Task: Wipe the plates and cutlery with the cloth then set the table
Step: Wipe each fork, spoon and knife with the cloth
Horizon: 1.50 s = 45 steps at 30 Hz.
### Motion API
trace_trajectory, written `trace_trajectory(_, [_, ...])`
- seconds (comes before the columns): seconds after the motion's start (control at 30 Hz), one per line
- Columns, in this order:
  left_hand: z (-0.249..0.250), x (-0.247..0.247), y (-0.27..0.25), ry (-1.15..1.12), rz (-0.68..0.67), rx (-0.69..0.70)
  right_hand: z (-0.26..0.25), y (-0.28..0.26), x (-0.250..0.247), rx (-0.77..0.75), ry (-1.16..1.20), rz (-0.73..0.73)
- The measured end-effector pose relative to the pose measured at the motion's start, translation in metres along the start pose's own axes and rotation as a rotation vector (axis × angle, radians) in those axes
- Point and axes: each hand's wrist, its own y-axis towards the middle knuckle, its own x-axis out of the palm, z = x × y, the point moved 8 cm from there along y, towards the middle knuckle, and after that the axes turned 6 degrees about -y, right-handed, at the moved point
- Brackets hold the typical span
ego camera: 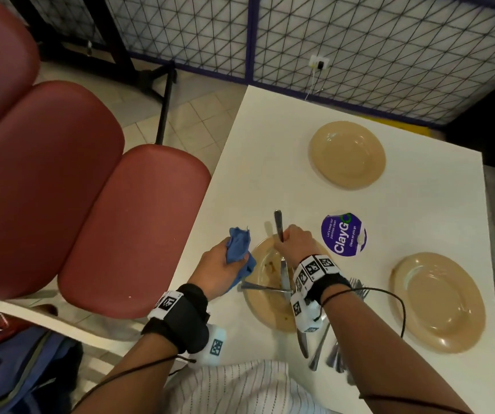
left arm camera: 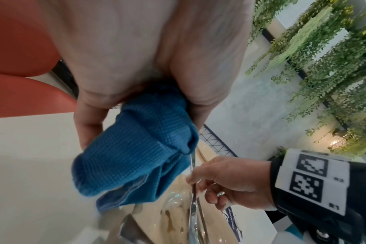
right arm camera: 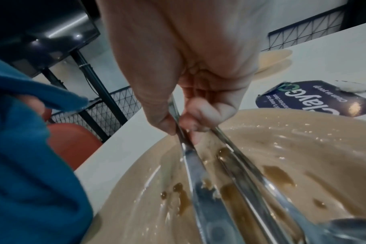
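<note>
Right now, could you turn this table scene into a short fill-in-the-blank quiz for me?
1. The left hand grips a ____ cloth.
2. The right hand holds a ____ over the dirty plate.
3. ____ beige plates lie on the table in all.

Missing words: blue; knife; three

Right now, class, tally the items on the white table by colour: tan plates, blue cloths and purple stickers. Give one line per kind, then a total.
Tan plates: 3 (far plate, right plate, soiled plate)
Blue cloths: 1 (blue cloth, in the left hand)
Purple stickers: 1 (ClayGo sticker)
Total: 5
</note>
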Motion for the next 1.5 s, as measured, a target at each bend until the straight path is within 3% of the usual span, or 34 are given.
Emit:
trace_trajectory(0.13, [0.004,-0.004,0.005,0.073,0.102,0.076,0.003,-0.009,-0.013,-0.100,0.158,0.037])
trace_trajectory(0.27, [0.013,0.014,0.001,-0.142,0.012,0.069,0.008,-0.028,-0.041,-0.202,0.289,0.153])
trace_trajectory(0.37, [0.028,0.030,0.003,-0.198,0.002,0.145,0.012,-0.046,-0.064,-0.256,0.462,0.232])
trace_trajectory(0.5, [0.065,0.075,-0.005,-0.030,-0.105,0.278,0.014,-0.073,-0.085,-0.345,0.707,0.224])
trace_trajectory(0.6, [0.079,0.100,-0.010,0.143,-0.074,0.340,0.019,-0.090,-0.100,-0.401,0.826,0.212])
trace_trajectory(0.83, [0.058,0.124,-0.027,0.208,-0.125,0.294,0.074,-0.110,-0.136,-0.328,1.063,0.273])
trace_trajectory(1.1, [0.080,0.155,-0.040,0.196,-0.109,0.319,0.100,-0.125,-0.144,-0.357,1.074,0.185])
trace_trajectory(1.27, [0.089,0.170,-0.045,0.147,-0.079,0.320,0.097,-0.127,-0.139,-0.412,0.941,0.099])
trace_trajectory(1.5, [0.109,0.167,-0.051,0.141,-0.044,0.339,0.089,-0.134,-0.139,-0.497,0.727,0.129])
